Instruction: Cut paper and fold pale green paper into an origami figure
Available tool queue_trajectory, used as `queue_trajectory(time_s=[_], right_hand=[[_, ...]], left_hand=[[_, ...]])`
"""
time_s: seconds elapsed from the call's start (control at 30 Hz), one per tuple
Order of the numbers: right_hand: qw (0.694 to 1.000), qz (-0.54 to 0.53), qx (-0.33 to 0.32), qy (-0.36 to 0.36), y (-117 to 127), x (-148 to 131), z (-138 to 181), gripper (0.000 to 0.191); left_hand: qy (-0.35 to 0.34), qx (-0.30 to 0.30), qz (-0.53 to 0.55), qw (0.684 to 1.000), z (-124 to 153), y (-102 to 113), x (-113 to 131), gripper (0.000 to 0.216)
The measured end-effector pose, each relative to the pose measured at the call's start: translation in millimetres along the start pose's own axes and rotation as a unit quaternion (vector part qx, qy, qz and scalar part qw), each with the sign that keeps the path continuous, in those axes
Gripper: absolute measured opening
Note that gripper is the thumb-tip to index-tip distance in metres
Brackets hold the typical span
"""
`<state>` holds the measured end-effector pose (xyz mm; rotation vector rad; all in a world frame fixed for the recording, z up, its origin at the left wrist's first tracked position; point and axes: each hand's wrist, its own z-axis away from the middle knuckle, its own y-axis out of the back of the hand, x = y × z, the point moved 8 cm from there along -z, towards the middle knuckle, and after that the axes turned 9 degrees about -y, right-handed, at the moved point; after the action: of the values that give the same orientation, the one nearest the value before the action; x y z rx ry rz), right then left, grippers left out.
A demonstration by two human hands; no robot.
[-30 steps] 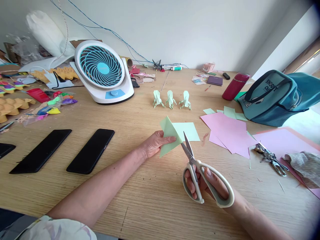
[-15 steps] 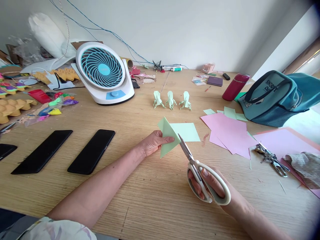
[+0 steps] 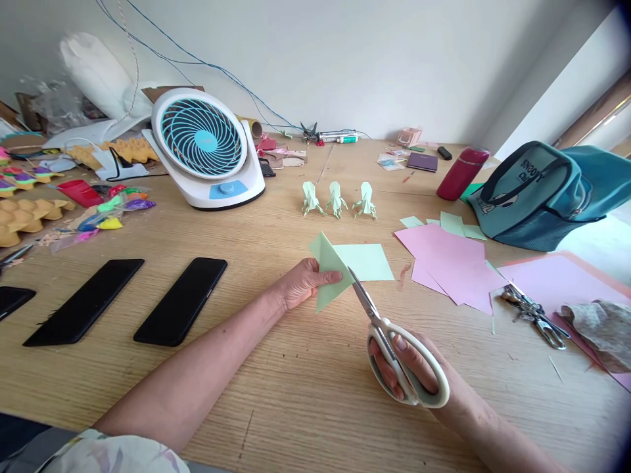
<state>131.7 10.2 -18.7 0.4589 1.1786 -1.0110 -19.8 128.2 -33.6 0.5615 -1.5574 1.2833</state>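
My left hand (image 3: 302, 284) pinches a folded light green paper (image 3: 329, 268), holding it upright above the wooden table (image 3: 276, 394). My right hand (image 3: 419, 378) grips white-handled scissors (image 3: 394, 351), fingers through the loops, blades closed and their tip touching the folded paper's right edge. A flat light green sheet (image 3: 367, 261) lies just behind the paper. Three small green origami figures (image 3: 338, 197) stand in a row farther back.
Two black phones (image 3: 181, 299) lie at the left. A white and blue fan (image 3: 207, 148) stands behind them. Pink sheets (image 3: 451, 263), a key bunch (image 3: 535, 314), a teal bag (image 3: 542, 190) and a red bottle (image 3: 462, 172) sit at the right. Colourful craft bits crowd the far left.
The scissor blades have closed and their tip has moved left onto the folded paper's edge. My right hand shifted slightly left. The left hand has stayed put.
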Motion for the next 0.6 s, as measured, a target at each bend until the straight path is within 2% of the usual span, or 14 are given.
queue_trajectory(time_s=[0.3, 0.6], right_hand=[[1.0, 0.017, -0.023, 0.006, -2.1, -1.1, -1.6, 0.05], [0.999, -0.01, -0.025, 0.03, -1.2, 3.0, -0.3, 0.045]], left_hand=[[-0.005, -0.031, -0.029, 0.999, 3.4, -11.4, 3.2, 0.035], [-0.006, -0.061, -0.021, 0.998, 7.7, -23.6, 0.4, 0.032]])
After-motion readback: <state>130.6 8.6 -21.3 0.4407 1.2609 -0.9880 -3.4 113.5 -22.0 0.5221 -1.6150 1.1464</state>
